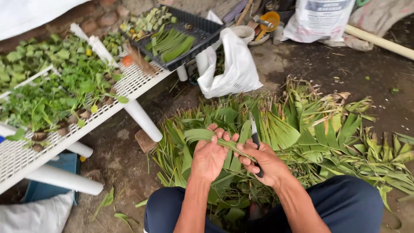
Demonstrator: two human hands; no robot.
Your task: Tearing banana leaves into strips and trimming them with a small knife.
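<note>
dark blue trouser legs (345,203) fill the bottom edge, knees apart, and both forearms reach out between them. the left hand (210,154) is curled closed around a long green leaf strip (202,134), fingers wrapped over the top of it and knuckles toward the camera; the strip bends out to the left of the fist and runs rightward under the fingers to the other hand. the right hand (264,160) is closed on a small knife (255,138), its dark handle clamped in the palm and its pale blade pointing up and away; its fingertips also touch the strip's right end. how the thumb of either hand sits is hidden behind the fingers.

just beyond the hands lies a wide heap of cut palm-like leaves (302,129) on the bare dirt ground (327,64), spreading to the right edge, where it is cut off. what lies under the hands inside the heap is hard to make out.

left of the heap stands a white slatted rack (129,86) on white pipe legs, covered in leafy greens (47,90); its near end runs out of view. farther back a black tray (202,30) holds trimmed green strips, a white plastic bag (237,64) sags beside it, and a printed sack (317,19) leans at the top, partly cropped.
</note>
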